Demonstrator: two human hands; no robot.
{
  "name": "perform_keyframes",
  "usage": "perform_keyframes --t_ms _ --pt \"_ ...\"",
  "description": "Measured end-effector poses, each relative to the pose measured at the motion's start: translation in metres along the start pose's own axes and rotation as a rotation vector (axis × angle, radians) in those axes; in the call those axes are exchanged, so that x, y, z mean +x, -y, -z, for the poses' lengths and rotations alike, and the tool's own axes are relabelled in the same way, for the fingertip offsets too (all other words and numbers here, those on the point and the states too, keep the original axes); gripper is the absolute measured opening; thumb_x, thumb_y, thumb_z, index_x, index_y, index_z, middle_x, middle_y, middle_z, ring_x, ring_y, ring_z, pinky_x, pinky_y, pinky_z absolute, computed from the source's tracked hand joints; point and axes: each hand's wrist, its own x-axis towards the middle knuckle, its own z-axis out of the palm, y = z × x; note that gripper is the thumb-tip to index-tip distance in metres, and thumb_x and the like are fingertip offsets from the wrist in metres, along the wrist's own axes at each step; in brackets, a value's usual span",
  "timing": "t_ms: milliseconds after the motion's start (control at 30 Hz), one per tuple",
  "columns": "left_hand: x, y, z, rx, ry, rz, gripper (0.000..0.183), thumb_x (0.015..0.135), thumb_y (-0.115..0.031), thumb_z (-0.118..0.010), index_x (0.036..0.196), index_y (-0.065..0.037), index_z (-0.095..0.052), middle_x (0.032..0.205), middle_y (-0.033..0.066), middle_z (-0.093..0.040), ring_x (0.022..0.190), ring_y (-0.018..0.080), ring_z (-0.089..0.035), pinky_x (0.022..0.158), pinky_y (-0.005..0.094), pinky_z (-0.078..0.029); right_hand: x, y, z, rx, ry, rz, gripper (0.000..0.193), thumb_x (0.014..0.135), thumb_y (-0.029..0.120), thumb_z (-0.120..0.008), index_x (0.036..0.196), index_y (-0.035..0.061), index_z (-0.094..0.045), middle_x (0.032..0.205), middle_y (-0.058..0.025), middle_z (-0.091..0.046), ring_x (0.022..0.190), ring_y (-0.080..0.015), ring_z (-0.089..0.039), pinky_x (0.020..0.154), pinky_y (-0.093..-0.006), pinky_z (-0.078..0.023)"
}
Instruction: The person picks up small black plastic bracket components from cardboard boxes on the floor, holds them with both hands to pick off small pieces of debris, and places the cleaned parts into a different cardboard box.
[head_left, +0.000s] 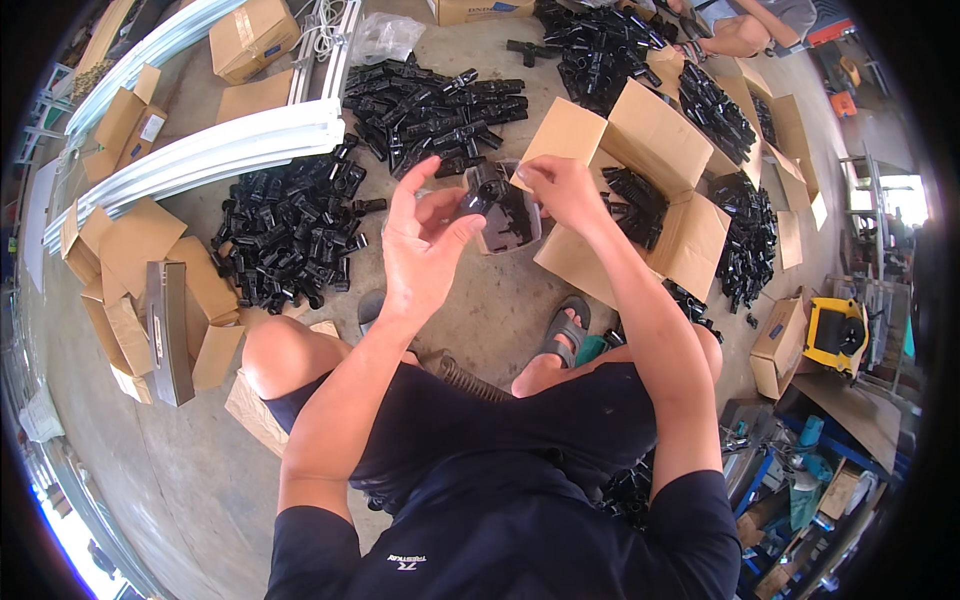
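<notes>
My left hand (415, 245) is raised in front of me, its thumb and fingers curved round a shiny black plastic fitting (484, 190) with a tubular shape. To the right of that part my right hand (565, 190) has thumb and forefinger pinched together; whatever lies between them is too small to make out. Just below both hands a see-through plastic tub (520, 240) stands on the floor with small dark pieces in it. The left hand and the fitting cover part of its rim.
Heaps of black fittings lie at the left (290, 230) and ahead (430, 110). An open cardboard box (690, 240) with more fittings stands right of the tub. White metal profiles (230, 145) stretch across the left. Another person's leg (735, 38) shows at the far right.
</notes>
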Motion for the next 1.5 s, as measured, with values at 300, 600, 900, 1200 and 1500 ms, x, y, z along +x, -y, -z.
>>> perform_keyframes --t_ms 300,600,900,1200,1500 --pt "0.006 0.004 0.023 0.633 -0.006 -0.356 0.077 0.084 0.0 -0.081 0.152 -0.003 -0.044 0.114 0.0146 -0.075 0.1 0.025 -0.075 0.086 0.0354 -0.06 0.087 -0.155 -0.125 -0.846 0.147 0.067 0.024 0.09 0.01 -0.058 0.101 0.0034 -0.078 0.108 -0.0212 -0.076 0.105 -0.0364 -0.074 0.092 -0.0462 -0.059" --pt "0.006 0.021 0.041 0.917 0.058 -0.48 0.08 0.082 -0.002 -0.082 0.153 -0.004 -0.045 0.112 0.0166 -0.075 0.098 0.0309 -0.075 0.08 0.0379 -0.061 0.11 -0.168 -0.14 -0.892 0.244 0.165 0.025 0.092 0.012 -0.054 0.102 0.0036 -0.076 0.105 -0.0197 -0.076 0.102 -0.0369 -0.074 0.087 -0.0453 -0.06" --pt "0.017 0.027 0.037 0.992 0.158 -0.565 0.079 0.083 -0.003 -0.08 0.154 -0.007 -0.044 0.117 0.0137 -0.074 0.098 0.0302 -0.073 0.077 0.0389 -0.061 0.078 -0.064 -0.039 -0.485 -0.074 0.581 0.016 0.091 0.01 -0.066 0.106 0.0049 -0.072 0.092 -0.0173 -0.071 0.087 -0.0359 -0.07 0.081 -0.0451 -0.058" --pt "0.001 0.014 0.022 0.985 0.207 -0.597 0.089 0.078 0.0 -0.08 0.157 -0.008 -0.041 0.101 0.0113 -0.071 0.088 0.0308 -0.068 0.072 0.042 -0.058 -0.078 0.039 -0.013 -0.001 -0.05 0.539 0.016 0.092 0.002 -0.069 0.107 0.0 -0.072 0.095 -0.0132 -0.073 0.08 -0.0271 -0.072 0.071 -0.0347 -0.057" --pt "-0.01 0.018 0.016 1.065 0.211 -0.637 0.096 0.074 0.002 -0.079 0.16 -0.011 -0.037 0.091 0.0084 -0.068 0.087 0.0287 -0.068 0.071 0.0406 -0.058 -0.086 0.025 -0.042 -0.291 -0.173 0.858 0.012 0.088 -0.001 -0.068 0.1 -0.0005 -0.067 0.094 -0.0145 -0.067 0.083 -0.0361 -0.069 0.07 -0.045 -0.056"
